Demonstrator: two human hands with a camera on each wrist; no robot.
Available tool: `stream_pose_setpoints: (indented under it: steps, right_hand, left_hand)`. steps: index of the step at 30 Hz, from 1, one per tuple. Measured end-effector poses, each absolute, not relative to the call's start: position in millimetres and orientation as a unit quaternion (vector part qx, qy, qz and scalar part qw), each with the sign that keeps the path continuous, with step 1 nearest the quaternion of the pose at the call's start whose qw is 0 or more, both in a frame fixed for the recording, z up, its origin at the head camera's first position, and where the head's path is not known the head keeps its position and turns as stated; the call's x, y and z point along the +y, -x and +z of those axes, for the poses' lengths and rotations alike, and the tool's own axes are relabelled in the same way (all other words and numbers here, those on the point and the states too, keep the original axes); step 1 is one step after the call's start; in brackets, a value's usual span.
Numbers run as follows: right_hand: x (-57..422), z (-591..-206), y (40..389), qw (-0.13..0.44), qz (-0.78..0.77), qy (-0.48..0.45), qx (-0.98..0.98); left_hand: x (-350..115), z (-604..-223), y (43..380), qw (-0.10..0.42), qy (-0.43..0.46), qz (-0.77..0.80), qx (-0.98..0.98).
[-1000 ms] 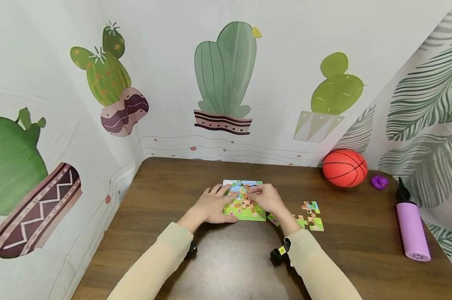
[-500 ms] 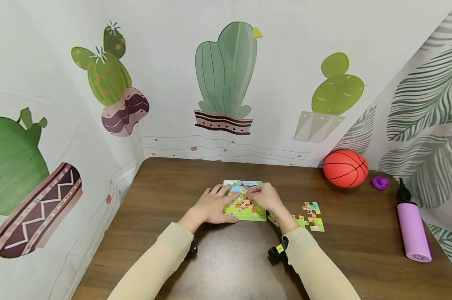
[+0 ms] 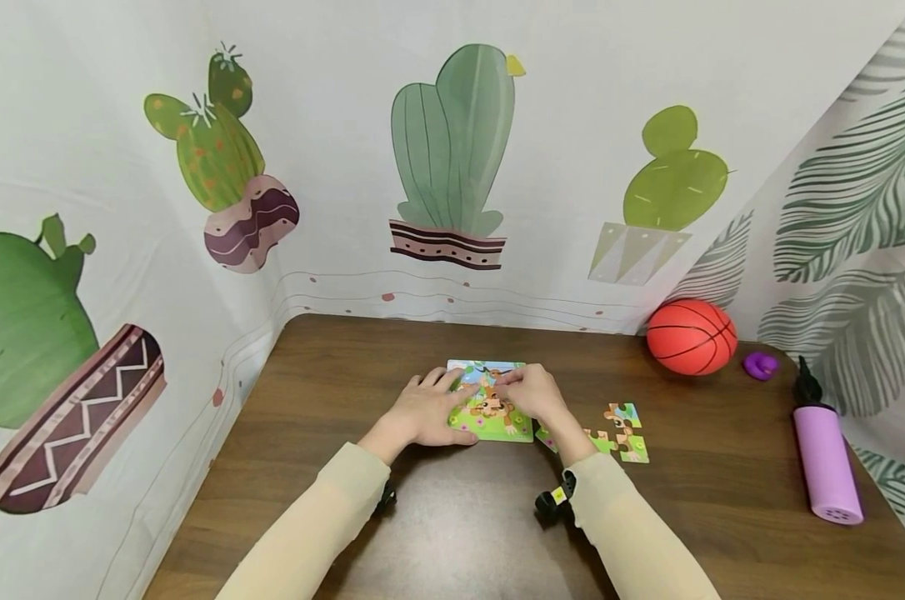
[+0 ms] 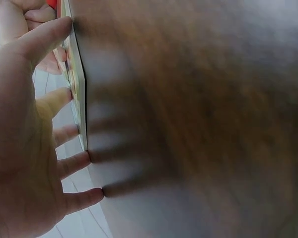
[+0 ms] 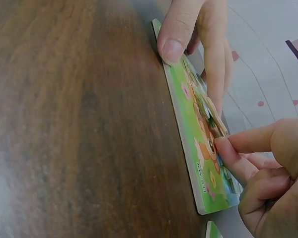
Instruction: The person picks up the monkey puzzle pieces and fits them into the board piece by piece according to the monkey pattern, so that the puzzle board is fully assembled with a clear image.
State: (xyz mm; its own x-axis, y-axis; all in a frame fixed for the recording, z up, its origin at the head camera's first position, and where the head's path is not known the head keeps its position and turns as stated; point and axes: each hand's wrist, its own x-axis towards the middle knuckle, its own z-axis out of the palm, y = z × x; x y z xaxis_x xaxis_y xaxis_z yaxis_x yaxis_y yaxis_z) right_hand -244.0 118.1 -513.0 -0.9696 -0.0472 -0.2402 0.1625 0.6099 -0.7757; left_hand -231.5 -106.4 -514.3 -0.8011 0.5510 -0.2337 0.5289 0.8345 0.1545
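Note:
A jigsaw puzzle board [image 3: 490, 432] with a monkey picture and green border lies flat on the table. My left hand [image 3: 425, 414] spreads over its left side, thumb on the near edge and index finger reaching onto the picture. In the left wrist view, the outer fingertips [image 4: 98, 194] touch down past the board's edge. From the right, my right hand [image 3: 538, 395] bends over the board. Its thumb and index finger pinch the edge of a puzzle piece [image 5: 215, 117], which stands tilted a little above the picture in the right wrist view.
Several loose puzzle pieces [image 3: 634, 448] lie right of the board, one partly hidden under the right wrist. Farther right are a red toy basketball [image 3: 691, 337], a purple rubber duck [image 3: 760, 365] and a pink hand pump [image 3: 827, 462]. A cactus-print cloth [image 3: 550, 292] hangs behind the table.
My right hand has shifted very slightly over the board, its fingers still on the puzzle piece. The left hand and the board stay in place.

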Motion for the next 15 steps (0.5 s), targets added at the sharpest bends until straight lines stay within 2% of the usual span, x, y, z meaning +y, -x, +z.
stream_pose_setpoints:
  steps: [15]
  right_hand:
    - [114.0, -514.0, 244.6, 0.087, -0.425, -0.048, 0.9]
  left_hand:
    - [-110.2, -511.4, 228.5, 0.141, -0.301, 0.05, 0.942]
